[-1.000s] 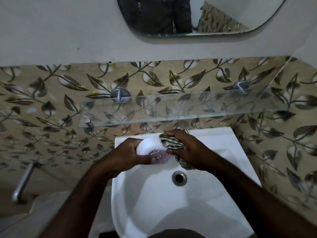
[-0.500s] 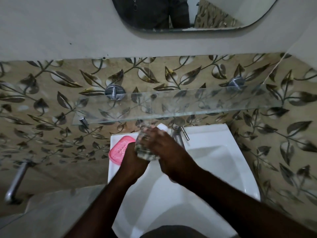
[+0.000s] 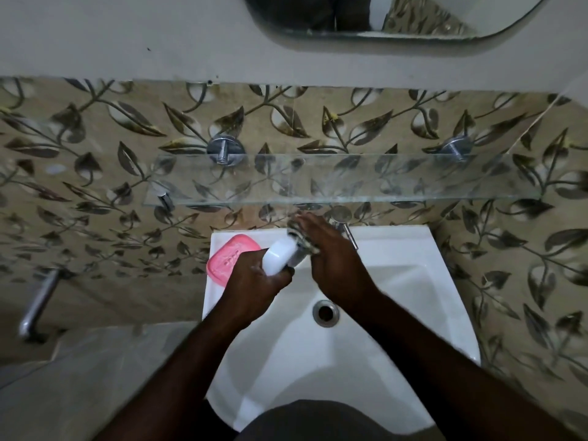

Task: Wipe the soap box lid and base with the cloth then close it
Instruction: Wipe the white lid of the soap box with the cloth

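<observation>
My left hand [image 3: 254,281] grips a white soap box lid [image 3: 280,256], held tilted above the back of the white sink [image 3: 397,313]. My right hand [image 3: 331,259] presses a patterned cloth [image 3: 302,238] against the lid's far end; most of the cloth is hidden under my fingers. The pink soap box base [image 3: 230,257] lies on the sink's back left corner, just left of my left hand and not touched.
A chrome tap [image 3: 345,226] stands behind my right hand. A glass shelf [image 3: 350,179] juts out above the sink. The drain [image 3: 324,313] sits in the basin below my hands. A metal pipe [image 3: 38,303] is on the left wall, a mirror [image 3: 381,17] above.
The lid has turned from label-up to its plain white side. Both hands moved toward the back of the sink, and the pink base came into sight at the left.
</observation>
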The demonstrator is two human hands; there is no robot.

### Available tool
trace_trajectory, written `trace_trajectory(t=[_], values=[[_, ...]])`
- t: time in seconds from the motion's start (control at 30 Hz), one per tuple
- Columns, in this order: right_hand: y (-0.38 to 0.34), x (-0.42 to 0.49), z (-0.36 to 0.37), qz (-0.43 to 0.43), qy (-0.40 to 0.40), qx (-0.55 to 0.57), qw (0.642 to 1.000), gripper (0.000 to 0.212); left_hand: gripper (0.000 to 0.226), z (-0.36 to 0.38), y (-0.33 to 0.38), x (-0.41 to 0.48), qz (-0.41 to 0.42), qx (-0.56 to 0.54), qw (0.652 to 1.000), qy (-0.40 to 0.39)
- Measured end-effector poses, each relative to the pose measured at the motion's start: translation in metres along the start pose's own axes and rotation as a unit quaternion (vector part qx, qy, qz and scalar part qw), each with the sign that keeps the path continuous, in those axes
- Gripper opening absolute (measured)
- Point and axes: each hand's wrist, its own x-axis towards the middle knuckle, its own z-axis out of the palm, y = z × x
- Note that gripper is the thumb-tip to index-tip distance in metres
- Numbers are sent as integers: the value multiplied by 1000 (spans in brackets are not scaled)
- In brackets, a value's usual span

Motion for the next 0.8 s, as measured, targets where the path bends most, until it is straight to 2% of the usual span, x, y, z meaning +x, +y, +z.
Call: trace_trajectory(t=[0.07,0.13,0.2,0.27,0.33,0.47,0.5,0.57,0.67,0.8], values=[[-2,1,1,38,26,-13,999,60,10,1,1,0,-3,3,1000,-14],[-16,-7,10,-20,39,-36,998,55,8,-1,4,4,4,7,1000,-27],[-27,-16,17,-87,7,-43,995,53,25,-4,6,6,28,39,999,-19],[-25,-15,15,-102,-33,-53,993,61,36,-7,5,7,48,60,997,-17],[-13,-12,8,-81,-39,-41,995,66,30,-8,3,7,47,56,997,-28],[0,-7,1,34,22,8,999,64,20,-3,5,4,32,47,997,-46],[-6,-9,4,24,38,6,999,60,18,-2,6,3,25,42,998,-50],[-20,-15,13,-52,49,-21,997,55,20,-2,7,5,19,28,998,-53],[-29,-17,13,-125,2,-76,989,62,42,-7,11,5,52,59,996,-28],[-9,-7,-3,-80,-16,3,997,59,16,-10,13,3,32,36,999,-23]])
